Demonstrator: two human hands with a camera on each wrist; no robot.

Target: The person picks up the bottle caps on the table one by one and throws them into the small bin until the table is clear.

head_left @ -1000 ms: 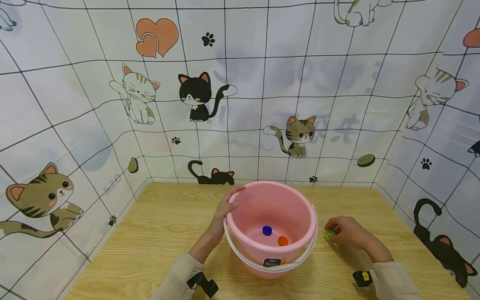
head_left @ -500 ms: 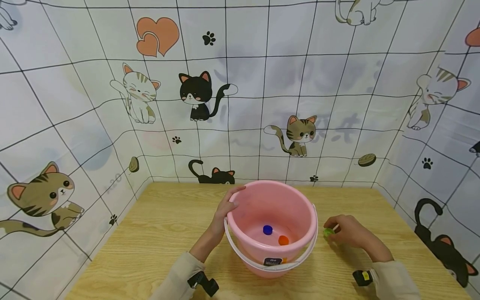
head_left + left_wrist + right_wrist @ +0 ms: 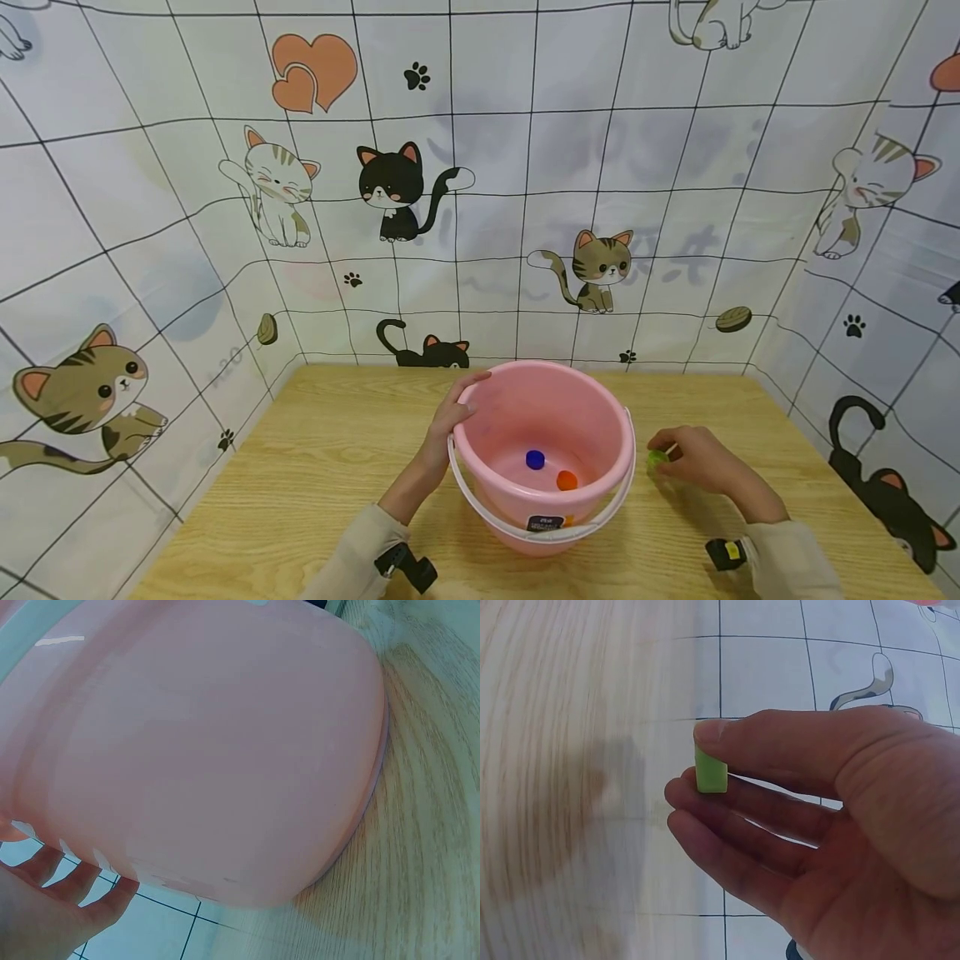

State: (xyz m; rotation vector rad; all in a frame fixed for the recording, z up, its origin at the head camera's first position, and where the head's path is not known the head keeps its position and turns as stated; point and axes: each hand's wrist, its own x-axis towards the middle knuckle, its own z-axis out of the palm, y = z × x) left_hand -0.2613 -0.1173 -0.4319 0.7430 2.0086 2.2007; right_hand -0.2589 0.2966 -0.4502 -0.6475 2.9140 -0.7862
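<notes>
A pink bucket [image 3: 543, 521] with a white handle [image 3: 525, 536] stands on the wooden table. My left hand [image 3: 442, 433] grips its rim on the left side; in the left wrist view the fingers [image 3: 112, 904] reach around the bucket's far side. Inside, on the bottom, lie a small blue disc [image 3: 535, 460] and an orange disc [image 3: 567, 481], apart from each other. To the right of the bucket, my right hand [image 3: 701, 461] pinches a small thick green disc [image 3: 712, 774] between thumb and fingers, just above the table. The hand partly hides this disc.
The wooden table [image 3: 345, 433] ends at a tiled-pattern backdrop [image 3: 495, 225] printed with cartoon cats, which also rises at both sides. Black camera mounts [image 3: 405, 568] sit on both wrists. The handle hangs down across the bucket's front.
The green disc in my right hand has turned and shifted slightly away from me, with the fingers still pinching it. My left hand and the bucket have stayed in place.
</notes>
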